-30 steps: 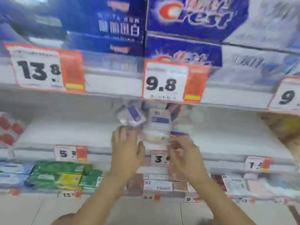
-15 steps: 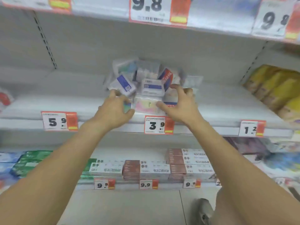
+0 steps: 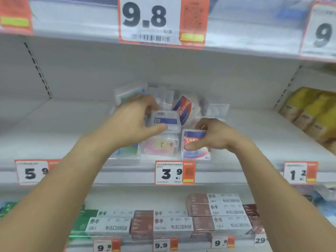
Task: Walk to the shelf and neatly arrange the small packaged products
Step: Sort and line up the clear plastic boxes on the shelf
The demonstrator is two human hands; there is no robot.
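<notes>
Left hand [image 3: 132,124]: thumb and fingers curled round a small clear plastic box with a blue label band [image 3: 166,120], held above the front row. Right hand [image 3: 211,136]: pinches the top of a small white packet with a blue-and-red printed front [image 3: 195,150], which stands upright at the front edge of the white metal shelf [image 3: 254,135]. Just left of that packet, a clear packet with pink contents [image 3: 161,147] stands on the shelf below the held box. Behind the hands, a loose heap of small clear packets [image 3: 183,104], tilted at odd angles. Orange-and-white price tag reading 3.9 [image 3: 175,172] sits on the shelf lip directly below. Yellow boxes [image 3: 312,113] stand far right.
</notes>
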